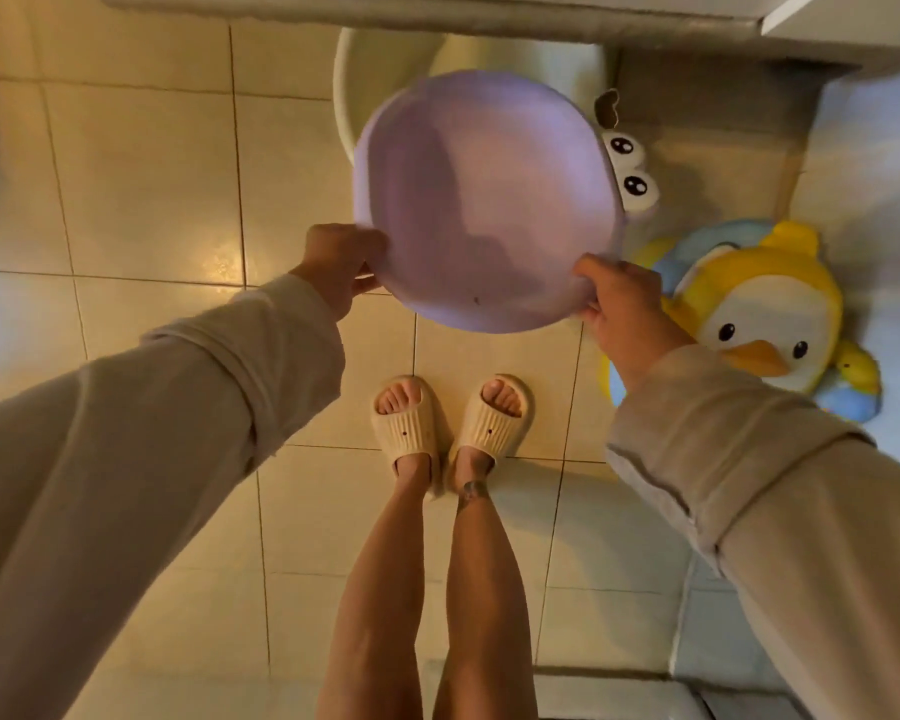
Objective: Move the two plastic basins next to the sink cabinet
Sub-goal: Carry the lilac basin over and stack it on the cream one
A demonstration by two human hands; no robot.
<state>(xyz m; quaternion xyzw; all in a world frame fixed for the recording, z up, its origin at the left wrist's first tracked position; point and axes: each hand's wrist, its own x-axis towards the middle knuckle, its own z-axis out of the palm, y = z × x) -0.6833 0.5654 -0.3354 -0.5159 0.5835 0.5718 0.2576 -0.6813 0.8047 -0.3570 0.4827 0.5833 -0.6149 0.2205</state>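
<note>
A purple plastic basin with cartoon eyes on its far rim hangs in the air above the tiled floor. My left hand grips its near left rim and my right hand grips its near right rim. Behind and below it a white basin sits on the floor, partly hidden by the purple one and by the cabinet edge at the top of the view.
A yellow and blue penguin-shaped toy tub lies on the floor at the right, close to my right hand. My feet in cream slippers stand just below the purple basin. Pale floor tiles spread out to the left.
</note>
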